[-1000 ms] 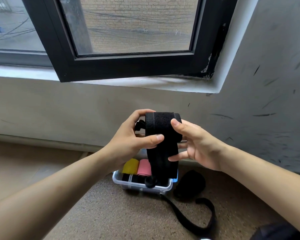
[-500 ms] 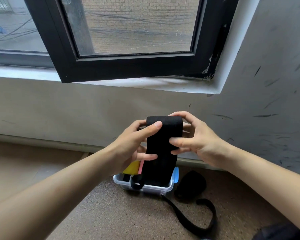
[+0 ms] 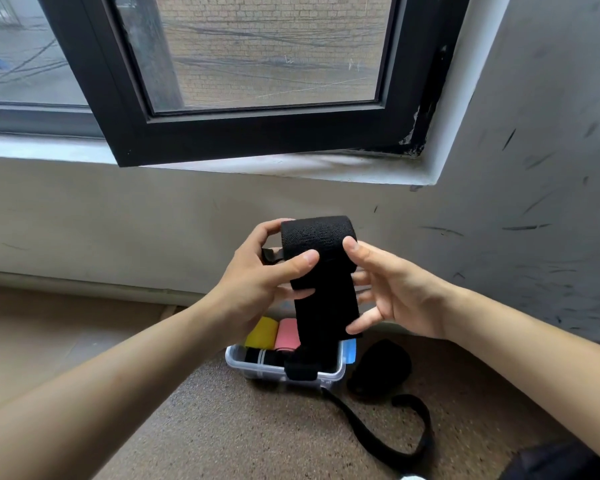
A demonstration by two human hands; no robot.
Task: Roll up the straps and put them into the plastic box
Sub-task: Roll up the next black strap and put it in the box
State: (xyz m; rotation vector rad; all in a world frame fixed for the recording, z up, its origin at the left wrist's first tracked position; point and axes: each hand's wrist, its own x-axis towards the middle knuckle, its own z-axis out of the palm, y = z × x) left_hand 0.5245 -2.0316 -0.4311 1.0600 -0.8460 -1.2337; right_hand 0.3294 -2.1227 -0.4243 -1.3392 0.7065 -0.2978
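Observation:
I hold a wide black strap [image 3: 321, 271] up in front of me, its top part wound into a roll and its loose tail hanging down over the box. My left hand [image 3: 257, 282] grips the roll from the left, thumb across its front. My right hand [image 3: 395, 292] touches the roll's right side with thumb and spread fingers. Below stands the clear plastic box [image 3: 336, 374] on the floor, with a yellow roll [image 3: 262, 332], a pink roll [image 3: 288, 336] and a black roll [image 3: 262, 356] inside.
A rolled black strap [image 3: 381, 365] lies right of the box, and a narrow black strap [image 3: 378, 434] loops across the speckled floor. The wall and an open black window frame [image 3: 257, 133] are just beyond my hands.
The roll has been turned further and the hanging tail is shorter. My right hand shifted from clasping the roll's top to touching its side with spread fingers.

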